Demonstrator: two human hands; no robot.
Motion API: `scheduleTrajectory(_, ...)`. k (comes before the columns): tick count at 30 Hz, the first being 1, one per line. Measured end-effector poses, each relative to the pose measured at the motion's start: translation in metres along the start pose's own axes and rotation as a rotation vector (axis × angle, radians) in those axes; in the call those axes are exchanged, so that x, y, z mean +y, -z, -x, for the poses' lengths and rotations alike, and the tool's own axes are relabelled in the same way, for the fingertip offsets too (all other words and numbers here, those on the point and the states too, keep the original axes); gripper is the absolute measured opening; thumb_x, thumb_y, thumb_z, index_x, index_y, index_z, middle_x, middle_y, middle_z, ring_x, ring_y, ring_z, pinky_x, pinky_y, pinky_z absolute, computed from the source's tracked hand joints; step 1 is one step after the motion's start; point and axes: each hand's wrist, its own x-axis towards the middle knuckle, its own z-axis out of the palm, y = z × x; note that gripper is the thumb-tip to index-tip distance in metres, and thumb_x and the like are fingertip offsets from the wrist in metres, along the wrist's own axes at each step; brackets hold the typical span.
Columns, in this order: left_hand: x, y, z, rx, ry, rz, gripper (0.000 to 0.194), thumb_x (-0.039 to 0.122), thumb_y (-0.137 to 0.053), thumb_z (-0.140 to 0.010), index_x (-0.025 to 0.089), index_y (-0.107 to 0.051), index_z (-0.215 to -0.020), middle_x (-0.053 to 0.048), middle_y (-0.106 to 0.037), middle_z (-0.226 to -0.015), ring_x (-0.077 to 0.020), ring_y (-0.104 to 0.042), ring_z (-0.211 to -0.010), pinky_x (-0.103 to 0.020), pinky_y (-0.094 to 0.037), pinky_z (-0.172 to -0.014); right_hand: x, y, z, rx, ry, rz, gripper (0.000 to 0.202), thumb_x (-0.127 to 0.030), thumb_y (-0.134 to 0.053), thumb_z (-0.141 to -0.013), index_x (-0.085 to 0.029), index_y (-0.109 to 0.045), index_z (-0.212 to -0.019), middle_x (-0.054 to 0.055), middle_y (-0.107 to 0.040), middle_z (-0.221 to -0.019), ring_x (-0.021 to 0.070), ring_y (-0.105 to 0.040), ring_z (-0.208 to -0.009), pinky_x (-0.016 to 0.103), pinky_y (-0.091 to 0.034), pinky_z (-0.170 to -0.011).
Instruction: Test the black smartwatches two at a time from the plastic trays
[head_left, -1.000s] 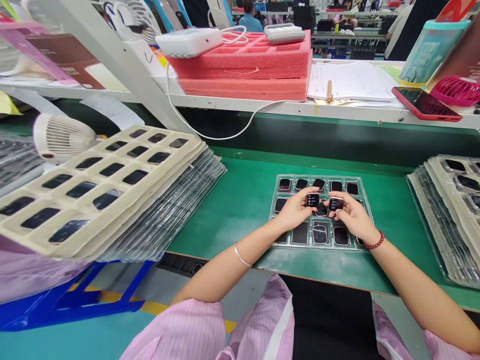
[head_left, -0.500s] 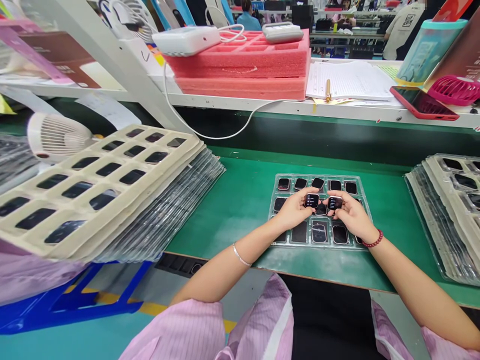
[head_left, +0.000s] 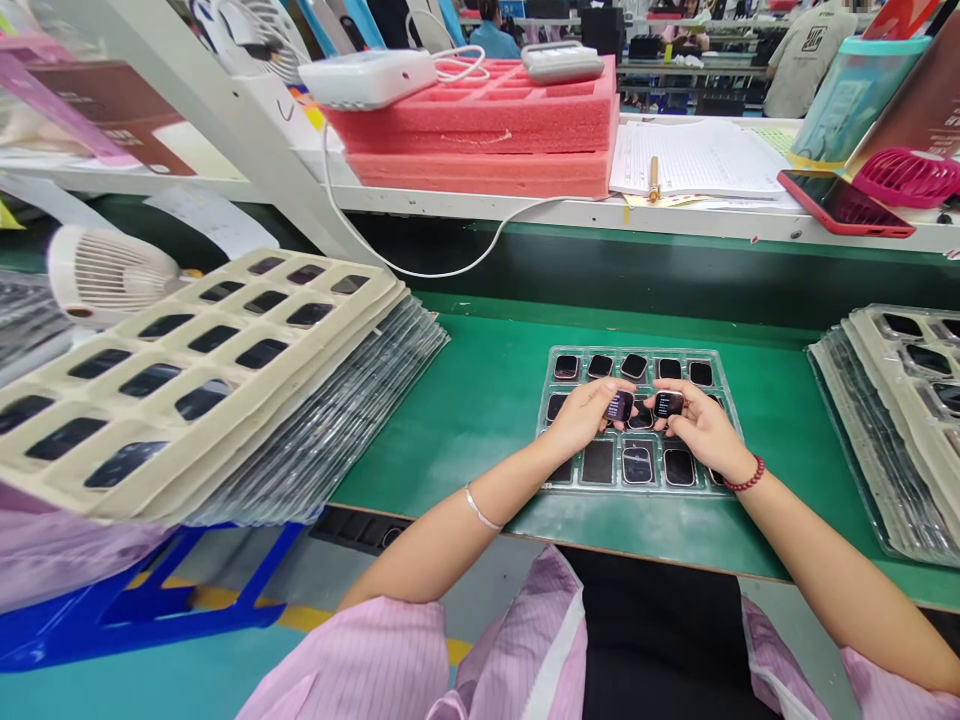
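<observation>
My left hand (head_left: 585,415) is closed on a smartwatch (head_left: 620,406) without a strap, its screen lit with lines of text. A second smartwatch (head_left: 668,404), also lit, sits between the fingers and thumb of my right hand (head_left: 703,428). Both hands hover close together over a clear plastic tray (head_left: 541,425). Dark square watch faces lie in the tray's pockets, such as the watch (head_left: 637,464) in the front row. One front pocket (head_left: 598,462) holds no watch. My hands cover part of the middle row.
To the left rises a tall stack of trays (head_left: 247,400) with watch faces in the top one. Another tray stack (head_left: 885,430) stands at the right edge. On the shelf behind are red foam blocks (head_left: 480,150), a notebook (head_left: 697,165), a phone (head_left: 844,203) and a cup (head_left: 855,100).
The watch in my left hand has tilted and shifted slightly left, with the fingers now over its top edge; its screen text looks different. My right hand has barely moved.
</observation>
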Motion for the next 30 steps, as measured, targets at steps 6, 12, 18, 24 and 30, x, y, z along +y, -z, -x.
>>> scheduleTrajectory(6,-0.0032,0.0003,-0.0013,-0.046,-0.047,0.001,0.043,0.032,-0.061,-0.081,0.013,-0.056,-0.120,-0.009,-0.068,-0.096,-0.0139,-0.064,-0.073,-0.021,-0.046,-0.059,-0.0009,-0.0006,-0.0005,0.020,-0.002,-0.009,0.046,-0.019,-0.056,-0.078,-0.020,-0.052,-0.123,0.009,-0.066,-0.110,0.0147,-0.066,-0.074,0.029,-0.055,-0.065)
scheduleTrajectory(12,-0.0002,0.0004,-0.0012,-0.044,-0.008,0.010,0.042,0.024,-0.055,-0.082,0.014,-0.054,-0.124,-0.010,-0.068,-0.104,-0.0154,-0.066,-0.078,-0.021,-0.047,-0.059,-0.0033,0.0000,-0.0010,0.040,-0.027,-0.067,0.036,-0.042,-0.046,-0.092,-0.016,-0.059,-0.114,0.011,-0.068,-0.099,0.0140,-0.065,-0.064,0.029,-0.054,-0.058)
scheduleTrajectory(18,-0.0027,-0.0022,-0.0016,-0.046,-0.059,0.041,0.042,0.009,-0.057,-0.072,0.013,-0.056,-0.114,-0.008,-0.067,-0.097,-0.0168,-0.065,-0.085,-0.029,-0.053,-0.075,-0.0013,-0.0008,-0.0014,0.028,0.010,-0.007,0.042,-0.023,-0.057,-0.081,-0.019,-0.051,-0.123,0.010,-0.065,-0.109,0.0137,-0.065,-0.071,0.029,-0.055,-0.063)
scheduleTrajectory(24,-0.0036,-0.0013,-0.0026,-0.053,-0.056,0.044,0.034,0.010,-0.056,-0.072,0.013,-0.056,-0.106,-0.007,-0.066,-0.091,-0.0159,-0.064,-0.081,-0.026,-0.052,-0.069,0.0016,-0.0028,-0.0030,0.027,0.014,-0.002,0.041,-0.020,-0.053,-0.079,-0.018,-0.053,-0.120,0.009,-0.065,-0.104,0.0119,-0.064,-0.067,0.026,-0.053,-0.061)
scheduleTrajectory(30,-0.0027,0.0021,-0.0032,-0.059,-0.033,-0.025,0.037,0.013,-0.054,-0.072,0.014,-0.055,-0.108,-0.006,-0.065,-0.091,-0.0149,-0.062,-0.076,-0.028,-0.051,-0.070,0.0034,-0.0043,-0.0062,0.016,-0.005,-0.020,0.042,-0.018,-0.051,-0.076,-0.017,-0.052,-0.118,0.008,-0.066,-0.101,0.0109,-0.064,-0.065,0.025,-0.052,-0.060)
